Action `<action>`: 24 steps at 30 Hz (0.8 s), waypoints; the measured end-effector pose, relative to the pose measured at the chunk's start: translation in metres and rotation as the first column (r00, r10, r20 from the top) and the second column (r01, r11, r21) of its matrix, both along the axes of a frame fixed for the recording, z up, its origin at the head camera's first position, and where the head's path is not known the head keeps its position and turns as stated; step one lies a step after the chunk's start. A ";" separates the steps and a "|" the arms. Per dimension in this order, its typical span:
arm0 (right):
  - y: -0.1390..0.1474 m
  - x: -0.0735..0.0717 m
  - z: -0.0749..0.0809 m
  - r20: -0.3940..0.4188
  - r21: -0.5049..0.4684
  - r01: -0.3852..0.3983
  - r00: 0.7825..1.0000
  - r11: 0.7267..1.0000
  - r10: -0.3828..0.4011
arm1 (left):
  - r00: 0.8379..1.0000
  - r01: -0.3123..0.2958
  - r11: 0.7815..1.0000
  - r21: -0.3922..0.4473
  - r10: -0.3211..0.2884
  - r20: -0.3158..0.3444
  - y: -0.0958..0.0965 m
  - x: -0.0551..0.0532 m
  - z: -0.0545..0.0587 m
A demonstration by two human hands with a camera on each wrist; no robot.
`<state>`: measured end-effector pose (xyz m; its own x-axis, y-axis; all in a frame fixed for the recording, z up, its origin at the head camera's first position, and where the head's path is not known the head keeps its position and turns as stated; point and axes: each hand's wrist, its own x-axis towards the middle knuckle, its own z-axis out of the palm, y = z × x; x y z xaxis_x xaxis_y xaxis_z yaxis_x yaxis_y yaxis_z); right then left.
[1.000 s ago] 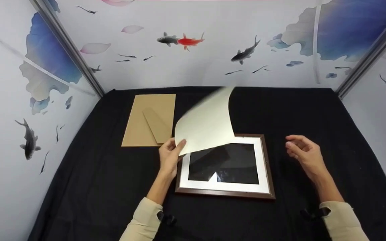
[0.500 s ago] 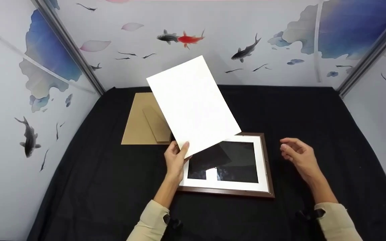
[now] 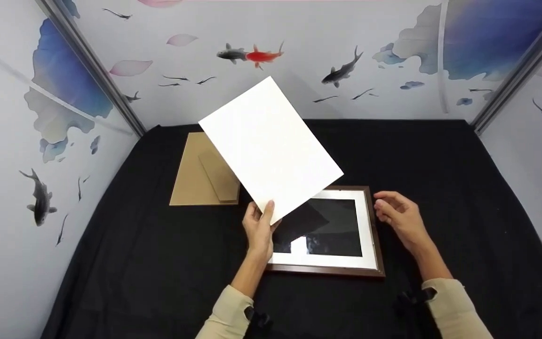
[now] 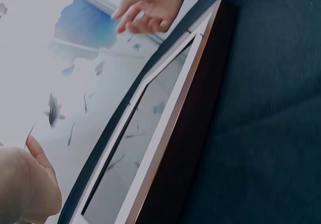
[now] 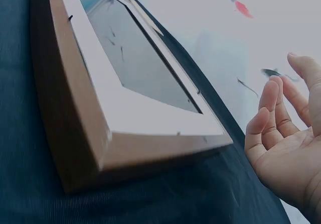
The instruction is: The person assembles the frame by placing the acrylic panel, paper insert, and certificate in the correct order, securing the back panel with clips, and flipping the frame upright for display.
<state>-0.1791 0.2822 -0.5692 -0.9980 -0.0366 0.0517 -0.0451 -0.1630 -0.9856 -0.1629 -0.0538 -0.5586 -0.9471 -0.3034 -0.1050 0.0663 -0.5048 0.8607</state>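
Note:
In the head view my left hand (image 3: 259,233) pinches a blank white sheet (image 3: 271,146) by its near corner, thumb on top, and holds it tilted up over the left part of a picture frame. The brown picture frame (image 3: 327,270) lies on the table with a white mat (image 3: 369,230) round a dark, glossy middle. Just right of the frame hovers my right hand (image 3: 402,219), its fingers loosely curled and holding nothing. The right wrist view shows that hand (image 5: 291,133) beside the frame's corner (image 5: 105,153). Small dark tabs stick out along the frame's inner edge.
A tan backing board (image 3: 186,174) with a tapered stand flap (image 3: 219,181) lies at the back left, partly hidden by the sheet. Black cloth (image 3: 125,263) covers the table. White walls (image 3: 299,28) printed with fish close off the back and sides.
The sheet has swung from a bent, edge-up pose to a flatter face, turned further left. My left hand has shifted right. My right hand has moved left, closer to the frame.

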 end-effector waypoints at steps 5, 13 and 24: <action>-0.023 -0.007 0.001 -0.004 -0.060 -0.016 1.000 0.998 0.016 | 1.000 0.000 1.000 0.017 0.000 -0.014 0.014 0.004 0.001; -0.072 -0.018 0.008 0.009 -0.094 0.002 1.000 0.996 -0.001 | 1.000 -0.003 0.999 0.054 0.004 -0.028 0.027 0.007 0.001; -0.106 -0.027 0.013 -0.097 -0.047 0.177 0.979 0.983 -0.181 | 0.997 0.034 0.997 0.075 -0.029 -0.067 0.034 0.010 -0.001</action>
